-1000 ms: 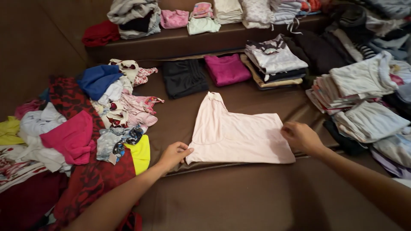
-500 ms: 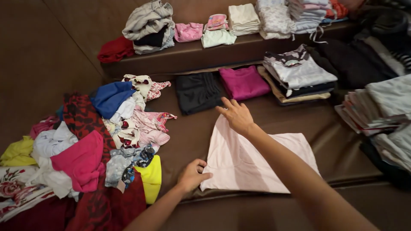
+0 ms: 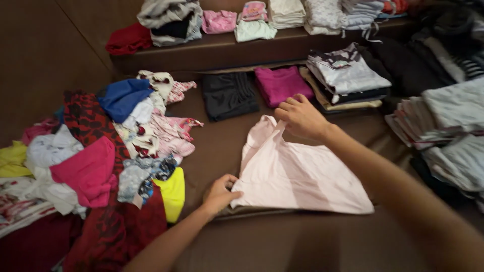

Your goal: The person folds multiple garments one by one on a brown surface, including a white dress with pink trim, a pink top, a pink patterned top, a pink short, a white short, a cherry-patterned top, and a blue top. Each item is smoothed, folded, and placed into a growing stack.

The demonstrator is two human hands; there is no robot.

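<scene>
**Both hands on a pink top, laundry heaped on every side**

Nearest the camera, the left hand pinched the lower left corner of a pale pink top, fingers closed on the cloth. The top lay mostly flat on the brown couch seat, its far end lifted and creased. There the right hand had its fingers closed around the top's upper end, holding it raised just off the seat.

To the left sprawled an unsorted heap: a hot-pink piece, a yellow one, a blue one, red patterned cloth and small printed garments, all tangled and overlapping. To the right stood folded stacks of pale and grey clothes, blurred at the frame's edge.

Beyond the top, on the same seat, lay a folded black garment, a folded magenta one just beside it, and next a short stack with a grey printed piece on top.

Farthest off, a brown ledge bore a row of piles: a red item, a grey bundle, small pink and mint pieces, then cream and white folded stacks.
</scene>
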